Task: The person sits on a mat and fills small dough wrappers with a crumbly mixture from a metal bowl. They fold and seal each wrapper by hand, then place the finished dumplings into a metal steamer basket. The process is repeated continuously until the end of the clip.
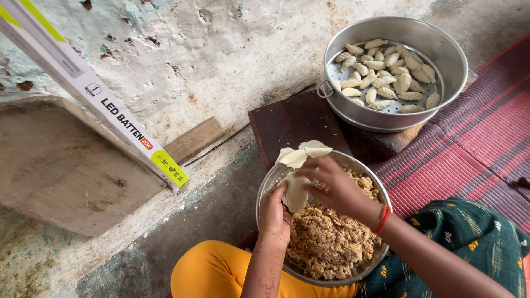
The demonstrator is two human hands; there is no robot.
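- My left hand [274,212] is cupped under a flat round of dough [295,191], fingers curled up around its edge so the wrapper sits in a shallow hollow; that hand grips the wrapper from below.
- My right hand [331,185] comes in from 4 o'clock and rests on top of the same wrapper, fingertips bent down onto it; I judge they are pressing or pinching it, but whether they hold any filling is hidden under the hand.
- Both hands work directly above the steel bowl [270,182] in my lap, probably so that anything dropped falls back into it.
- The bowl holds one heap of crumbly brown filling [326,240], piled towards 6 o'clock.
- A small stack of spare wrappers [303,153] hangs over the bowl's rim at 12 o'clock, close to my fingers; I count about three, though they overlap.
- At 1 o'clock from the bowl, a steamer pan [441,47] with a perforated tray sits on a dark wooden board [292,121], raised off the floor.
- It holds folded dumplings [381,77] in a single layer, not stacked; I count roughly thirty.
- One long cardboard box [94,91] leans against the wall at 10 o'clock.
- A red striped mat [486,132] lies at 3 o'clock.
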